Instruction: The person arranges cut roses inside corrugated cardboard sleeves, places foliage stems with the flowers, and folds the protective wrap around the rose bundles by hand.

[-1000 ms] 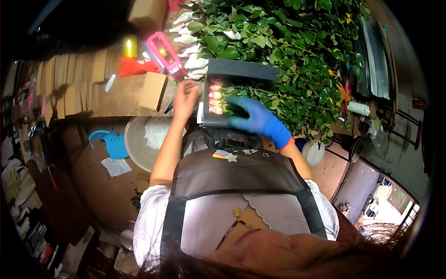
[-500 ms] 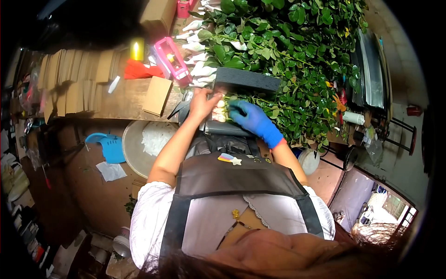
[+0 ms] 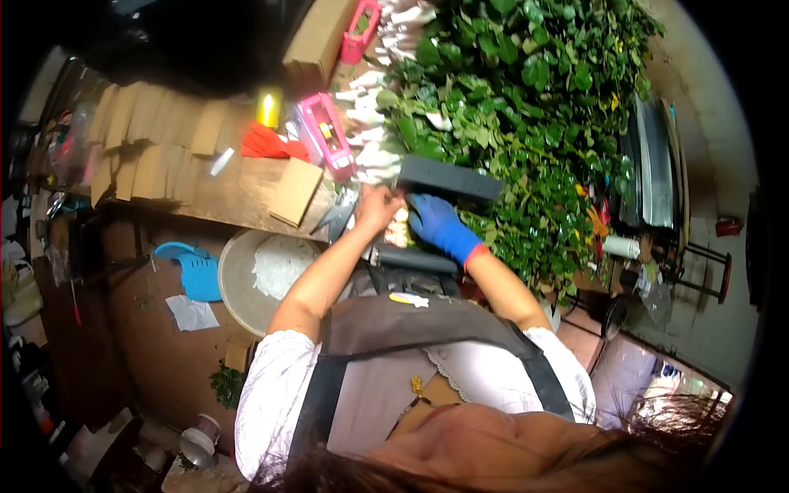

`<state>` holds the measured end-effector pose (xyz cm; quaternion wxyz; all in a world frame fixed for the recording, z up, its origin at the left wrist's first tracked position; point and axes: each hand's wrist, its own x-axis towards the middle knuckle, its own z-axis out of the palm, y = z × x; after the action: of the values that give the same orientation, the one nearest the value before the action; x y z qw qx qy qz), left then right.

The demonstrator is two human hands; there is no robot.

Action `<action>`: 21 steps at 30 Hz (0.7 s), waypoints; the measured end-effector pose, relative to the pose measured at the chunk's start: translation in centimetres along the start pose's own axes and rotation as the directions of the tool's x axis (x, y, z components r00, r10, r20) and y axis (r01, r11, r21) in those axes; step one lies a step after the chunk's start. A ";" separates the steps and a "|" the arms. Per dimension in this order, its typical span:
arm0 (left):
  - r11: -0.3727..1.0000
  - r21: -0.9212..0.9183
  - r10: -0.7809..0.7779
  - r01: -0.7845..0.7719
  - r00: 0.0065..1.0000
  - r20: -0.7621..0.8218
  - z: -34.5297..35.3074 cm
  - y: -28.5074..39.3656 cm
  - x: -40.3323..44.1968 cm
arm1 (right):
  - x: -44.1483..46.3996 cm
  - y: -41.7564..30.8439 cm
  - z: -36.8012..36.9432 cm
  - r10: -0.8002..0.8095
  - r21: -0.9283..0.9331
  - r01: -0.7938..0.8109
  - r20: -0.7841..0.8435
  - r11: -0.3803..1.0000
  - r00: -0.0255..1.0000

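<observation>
Several pale pink-cream flower heads, which look like roses [image 3: 398,229], lie between my hands in a dark trough [image 3: 415,260]. My bare left hand [image 3: 378,208] is at their upper left, its fingers bent in against the heads. In a blue glove with a red cuff, my right hand [image 3: 441,223] is beside the heads on the stem side. Its fingers are curled, and their tips are partly hidden. A dark ridged block [image 3: 450,177] lies just beyond both hands. Left of my left wrist are grey blades, perhaps scissors [image 3: 335,220].
Leafy stems [image 3: 526,123] cover the bench's right side, with white-wrapped heads [image 3: 380,156] along their left edge. A pink tape dispenser [image 3: 327,135], cardboard piece [image 3: 297,191], red cloth [image 3: 271,143] and cardboard stacks [image 3: 152,123] lie left. Below stands a round bin [image 3: 238,287] holding white scraps.
The view has shifted, so the bench appears lower and further right. My left fingers have bent in at the flower heads; my right hand stays beside them.
</observation>
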<state>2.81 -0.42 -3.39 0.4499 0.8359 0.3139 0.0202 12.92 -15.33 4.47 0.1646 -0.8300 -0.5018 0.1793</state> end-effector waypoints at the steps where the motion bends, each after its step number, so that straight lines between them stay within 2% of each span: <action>1: 0.997 -0.035 -0.071 0.072 0.997 0.032 -0.7 0.8 -0.2 | 0.1 -0.6 -0.3 0.000 -0.033 -0.001 -0.033 0.999 0.999; 2: 0.994 -0.097 -0.054 0.054 0.999 0.007 -0.4 0.5 -0.2 | 0.4 -0.4 0.8 -0.098 -0.092 0.088 -0.117 0.992 0.988; 3: 0.998 -0.058 -0.018 0.016 0.999 -0.039 0.3 -0.2 0.1 | 0.0 0.4 2.2 -0.105 -0.103 0.096 -0.087 0.990 0.991; 5: 1.000 -0.022 -0.003 0.003 1.000 0.006 0.2 -0.5 0.3 | 0.8 -0.4 0.9 0.029 -0.133 -0.020 0.064 0.991 0.998; 8: 0.999 -0.019 -0.032 0.036 0.987 0.159 -2.7 0.4 0.4 | 0.3 -1.3 -0.9 -0.006 0.035 0.007 -0.040 0.999 0.999; 9: 0.995 -0.094 -0.020 0.039 0.980 0.198 -3.8 0.0 0.9 | -0.2 -2.1 -1.9 -0.031 0.112 0.041 -0.092 0.993 0.995; 11: 0.965 -0.263 0.063 -0.014 0.982 0.177 -8.9 0.4 2.0 | -1.9 -3.6 -2.9 -0.075 0.253 0.136 -0.236 0.958 0.969; 13: 0.975 -0.161 0.125 -0.152 0.978 -0.166 -13.4 -0.5 6.0 | -3.6 -5.1 -3.5 -0.033 0.263 0.104 -0.261 0.959 0.965; 14: 0.971 -0.062 0.191 -0.231 0.905 -0.380 -17.6 2.1 6.7 | -4.3 -5.5 -3.4 -0.011 0.268 0.087 -0.271 0.959 0.962; 15: 0.921 0.081 0.363 -0.380 0.768 -0.527 -21.0 3.3 8.6 | -4.9 -5.6 -3.0 -0.006 0.254 0.077 -0.266 0.964 0.964; 17: 0.855 0.294 0.507 -0.428 0.569 -0.647 -25.7 5.3 11.8 | -5.6 -5.8 -2.0 0.008 0.228 0.053 -0.260 0.972 0.966; 20: 0.949 0.173 0.309 -0.265 0.664 -0.681 -27.7 6.4 15.2 | -5.8 -6.5 -2.3 0.044 0.269 0.038 -0.293 0.962 0.955; 21: 0.880 0.293 0.466 -0.374 0.560 -0.685 -27.9 7.2 14.4 | -5.6 -6.5 -2.7 0.045 0.269 0.042 -0.307 0.962 0.951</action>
<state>9.18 25.14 15.07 0.2173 0.8290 0.2604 0.4446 6.73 -17.66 10.58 0.3538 -0.8177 -0.4396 0.1141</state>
